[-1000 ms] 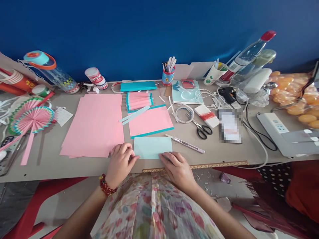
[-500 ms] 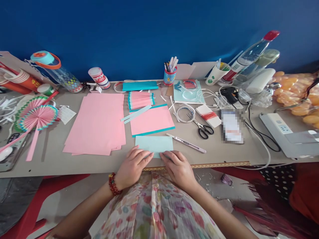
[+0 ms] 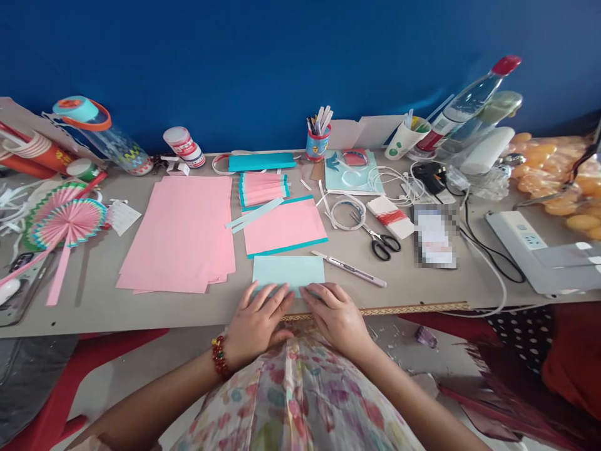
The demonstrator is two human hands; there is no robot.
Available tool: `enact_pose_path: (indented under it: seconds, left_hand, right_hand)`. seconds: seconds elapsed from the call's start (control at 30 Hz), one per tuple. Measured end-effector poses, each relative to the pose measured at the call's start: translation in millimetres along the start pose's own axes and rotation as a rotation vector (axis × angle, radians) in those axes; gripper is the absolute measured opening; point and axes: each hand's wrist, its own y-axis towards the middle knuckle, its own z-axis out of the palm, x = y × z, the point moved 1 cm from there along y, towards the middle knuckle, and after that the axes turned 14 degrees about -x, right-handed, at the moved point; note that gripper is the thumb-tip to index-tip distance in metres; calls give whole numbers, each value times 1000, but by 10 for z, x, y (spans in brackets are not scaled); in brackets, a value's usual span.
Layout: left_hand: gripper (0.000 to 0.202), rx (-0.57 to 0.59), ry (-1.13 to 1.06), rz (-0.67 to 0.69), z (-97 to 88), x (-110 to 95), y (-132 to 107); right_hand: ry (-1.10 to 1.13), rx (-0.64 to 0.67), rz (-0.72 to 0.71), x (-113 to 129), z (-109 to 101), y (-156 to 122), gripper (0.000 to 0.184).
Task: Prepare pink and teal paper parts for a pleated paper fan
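A pale blue sheet of paper [image 3: 288, 269] lies near the table's front edge. My left hand [image 3: 259, 319], with a red bead bracelet at the wrist, rests on its near left part; the fingers are spread and the thumb points sideways. On the near right corner lies my right hand [image 3: 339, 313], fingers stretched forward over the paper and thumb mostly hidden. Both hands press from above. Just beyond is a pink sheet with teal edge strips [image 3: 285, 227]. A slim utility knife [image 3: 350, 269] lies right of the blue paper.
Pink sheets [image 3: 181, 235] are stacked on the left, near a folded paper fan [image 3: 69, 222]. Black-handled scissors [image 3: 385, 243], a card wound with red thread [image 3: 390, 217] and a phone [image 3: 434, 237] lie right. Bottles [image 3: 462, 109] and a pen holder [image 3: 318, 143] stand behind.
My left hand has turned and flattened, its fingers now spread wider and its thumb drawn back toward me. My right hand stays almost in place on the blue paper.
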Motion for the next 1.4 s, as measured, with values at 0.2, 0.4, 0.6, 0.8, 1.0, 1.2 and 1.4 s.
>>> enact_pose_path:
  seconds: [0.2, 0.4, 0.6, 0.8, 1.0, 1.2, 1.4]
  left_hand:
    - [76, 38, 79, -79, -206, 236, -324]
    - [79, -54, 122, -255, -262, 285, -513]
    - [80, 38, 4, -18, -171, 147, -242]
    - [85, 32, 25, 9, -121, 164, -225]
    - [84, 35, 21, 6, -129, 162, -228]
    - [81, 20, 1, -7, -125, 170, -229]
    - [80, 36, 18, -3, -127, 173, -233]
  right_hand:
    - [-2, -10, -6, -7, 9, -17, 38]
    - [1, -23, -3, -10, 11, -13, 40]
    - [-20, 3, 5, 18, -16, -1, 37]
    - [-116, 7, -26, 238, 23, 75, 48]
    - [-149, -13, 11, 230, 0, -50, 41]
    - [-208, -83, 138, 16, -273, -372, 35]
    - [-100, -239, 171, -141, -394, -371, 28]
